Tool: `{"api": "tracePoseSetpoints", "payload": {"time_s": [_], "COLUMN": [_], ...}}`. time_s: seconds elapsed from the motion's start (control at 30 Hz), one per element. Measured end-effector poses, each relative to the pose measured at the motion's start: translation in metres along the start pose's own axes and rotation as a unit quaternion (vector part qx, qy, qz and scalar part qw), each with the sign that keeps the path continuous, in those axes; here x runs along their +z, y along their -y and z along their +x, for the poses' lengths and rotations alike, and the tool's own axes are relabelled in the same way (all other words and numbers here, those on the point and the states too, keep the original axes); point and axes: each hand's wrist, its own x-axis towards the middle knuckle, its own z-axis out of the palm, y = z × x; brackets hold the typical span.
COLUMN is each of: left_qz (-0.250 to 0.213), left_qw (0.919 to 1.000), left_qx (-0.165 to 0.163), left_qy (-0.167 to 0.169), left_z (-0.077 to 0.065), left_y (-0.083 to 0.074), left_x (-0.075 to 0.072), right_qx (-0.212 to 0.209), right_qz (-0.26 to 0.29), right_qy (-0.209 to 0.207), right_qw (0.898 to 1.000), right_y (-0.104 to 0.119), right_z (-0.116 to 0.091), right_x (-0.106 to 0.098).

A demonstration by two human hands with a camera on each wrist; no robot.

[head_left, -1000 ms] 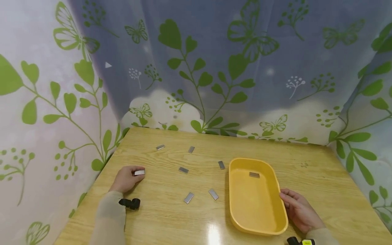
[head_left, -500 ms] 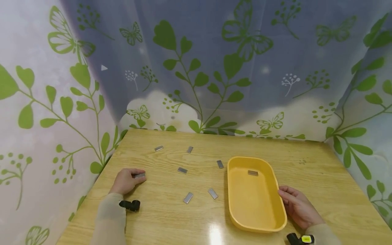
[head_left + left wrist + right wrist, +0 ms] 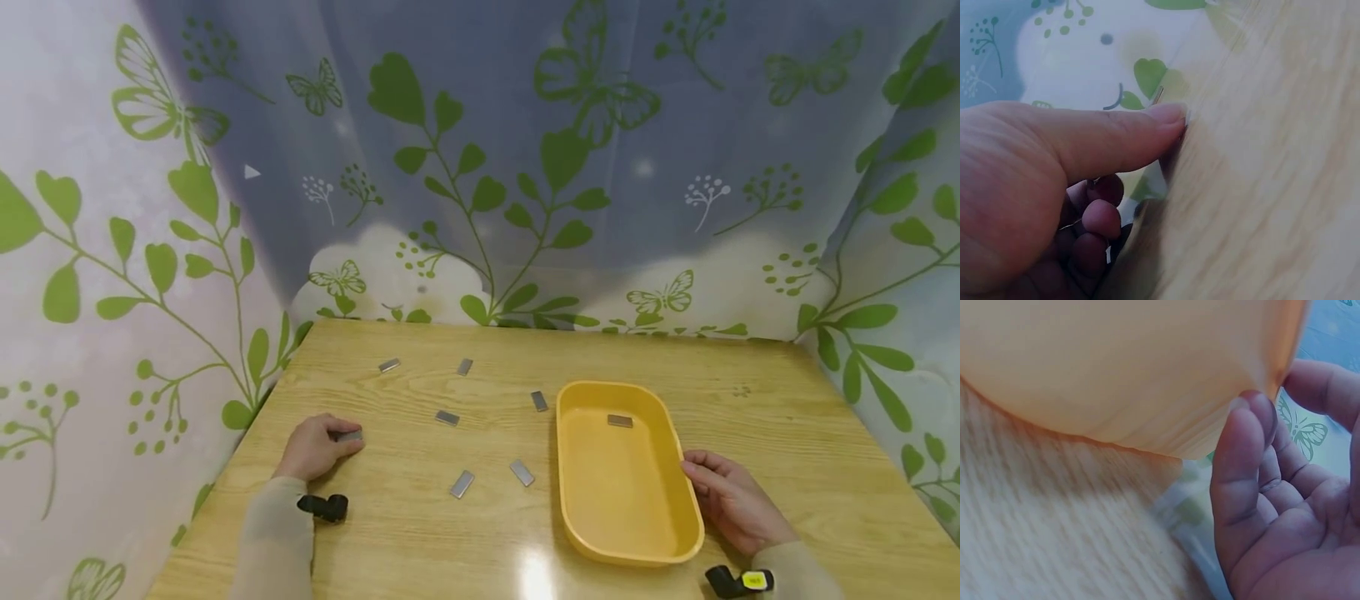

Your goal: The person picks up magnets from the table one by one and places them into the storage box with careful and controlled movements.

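Observation:
My left hand (image 3: pixel 315 447) is low over the left part of the wooden table, pinching a small grey metal block (image 3: pixel 349 435) between thumb and fingers. The left wrist view shows the thumb (image 3: pixel 1122 134) and curled fingers near the tabletop, with the block mostly hidden. My right hand (image 3: pixel 735 498) pinches the right rim of a yellow plastic bin (image 3: pixel 630 557). Up close, its thumb and fingertips (image 3: pixel 1241 447) meet at the bin's edge. One block (image 3: pixel 619 422) lies inside the bin near its far end.
Several similar blocks lie scattered between left hand and bin, among them a nearer block (image 3: pixel 462 484), a tilted one (image 3: pixel 522 473) and one close to the bin (image 3: pixel 539 402). A patterned curtain (image 3: pixel 465 183) borders the wooden table (image 3: pixel 420 542) at back and sides.
My left hand has shifted slightly toward me and right, and the block between its fingers has tipped and shows less. The view has turned slightly; the right hand keeps its place on the bin.

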Motion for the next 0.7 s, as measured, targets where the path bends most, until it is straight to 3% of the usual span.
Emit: {"api": "tracePoseSetpoints", "payload": {"time_s": [0.43,0.7], "left_qz": [0.016,0.043], "left_qw": [0.9996,0.9988], "left_qx": [-0.019,-0.02], "left_qy": [0.013,0.01], "left_z": [-0.001,0.002], "left_y": [-0.019,-0.023], "left_x": [-0.002,-0.002], "right_qx": [0.004,-0.009], "right_qz": [-0.007,0.005], "right_qy": [-0.011,0.014], "right_qw": [1.0,1.0], "right_y": [0.001,-0.001], "right_z": [-0.001,0.0], "right_x": [-0.001,-0.002]}}
